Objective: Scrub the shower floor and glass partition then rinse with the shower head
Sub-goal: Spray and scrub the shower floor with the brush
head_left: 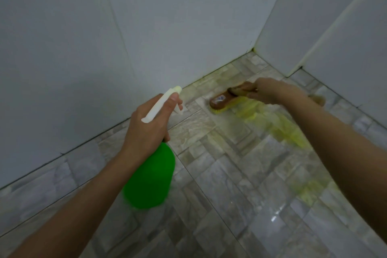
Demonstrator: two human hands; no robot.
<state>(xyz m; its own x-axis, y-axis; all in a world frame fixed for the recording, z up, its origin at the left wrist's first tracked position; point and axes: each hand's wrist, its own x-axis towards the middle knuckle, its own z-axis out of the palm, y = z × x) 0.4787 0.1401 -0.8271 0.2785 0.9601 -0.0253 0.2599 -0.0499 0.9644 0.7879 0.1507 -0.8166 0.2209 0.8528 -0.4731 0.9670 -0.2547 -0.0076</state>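
Note:
My left hand (146,130) grips the neck of a green spray bottle (150,180), a finger lying on its white trigger head (165,101), whose nozzle points toward the wall base. My right hand (272,91) holds the handle of a brown scrub brush (222,100) with yellow bristles. The brush presses on the grey stone-pattern shower floor (209,184) near the corner. A streak of yellow-green cleaner (272,123) runs across the tiles beside the brush. My right hand and the brush are blurred by motion.
White tiled walls (104,37) rise at the left and back, meeting in a corner (254,49). Another white wall edge (297,69) juts in at the right. A second yellow patch (310,190) lies on the wet, shiny floor lower right.

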